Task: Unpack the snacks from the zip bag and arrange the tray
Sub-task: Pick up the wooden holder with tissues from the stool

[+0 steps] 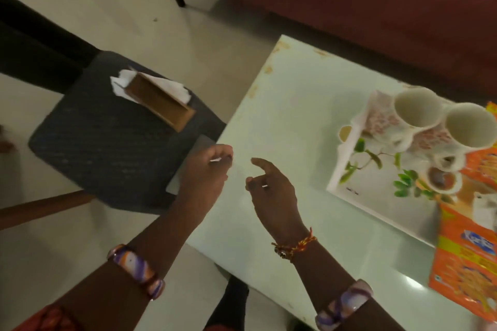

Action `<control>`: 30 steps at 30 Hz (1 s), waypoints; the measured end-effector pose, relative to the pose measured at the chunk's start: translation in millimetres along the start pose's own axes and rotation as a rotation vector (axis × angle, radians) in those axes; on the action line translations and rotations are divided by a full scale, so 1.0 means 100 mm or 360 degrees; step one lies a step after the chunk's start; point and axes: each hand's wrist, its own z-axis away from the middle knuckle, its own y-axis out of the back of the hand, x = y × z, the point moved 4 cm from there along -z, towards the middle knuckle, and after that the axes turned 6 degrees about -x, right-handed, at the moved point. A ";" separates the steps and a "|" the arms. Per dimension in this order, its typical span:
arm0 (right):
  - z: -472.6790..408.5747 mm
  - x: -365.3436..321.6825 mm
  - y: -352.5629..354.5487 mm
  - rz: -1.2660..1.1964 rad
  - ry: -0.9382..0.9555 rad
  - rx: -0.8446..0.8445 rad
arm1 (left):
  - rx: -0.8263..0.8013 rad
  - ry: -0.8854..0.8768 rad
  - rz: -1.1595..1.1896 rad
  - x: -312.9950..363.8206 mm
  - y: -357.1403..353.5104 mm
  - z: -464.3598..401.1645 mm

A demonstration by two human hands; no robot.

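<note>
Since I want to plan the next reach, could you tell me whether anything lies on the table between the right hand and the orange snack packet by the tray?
Nothing visible blocks it. The right hand hovers empty over bare table, and the stretch of tabletop toward the orange snack packet is bare. The tray with its two cups sits farther back, beside that path.

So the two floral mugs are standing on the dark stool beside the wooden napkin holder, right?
Not quite. The head view shows the two floral mugs standing on the white leaf-patterned tray on the pale table; only the wooden napkin holder sits on the dark stool.
</note>
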 end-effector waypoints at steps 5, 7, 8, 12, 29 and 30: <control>-0.42 -0.53 -0.43 0.0096 0.0209 -0.0109 | 0.0590 -0.0098 0.0114 -0.10 0.93 -0.23; -0.62 -0.71 -0.55 0.0136 0.0288 -0.0103 | 0.0686 -0.0070 0.0268 -0.15 1.22 -0.38; -0.72 -0.79 -0.61 0.0156 0.0340 -0.0102 | 0.0704 -0.0056 0.0331 -0.18 1.34 -0.47; -1.08 -1.01 -0.87 0.0246 0.0411 -0.0181 | 0.0489 0.0036 0.0525 -0.23 1.59 -0.81; -0.99 -1.03 -1.51 0.0484 0.0551 -0.0319 | 0.0605 0.0153 0.0822 -0.38 1.72 -0.57; -0.99 -1.04 -1.56 0.0497 0.0533 -0.0403 | 0.0626 0.0187 0.0821 -0.43 1.74 -0.56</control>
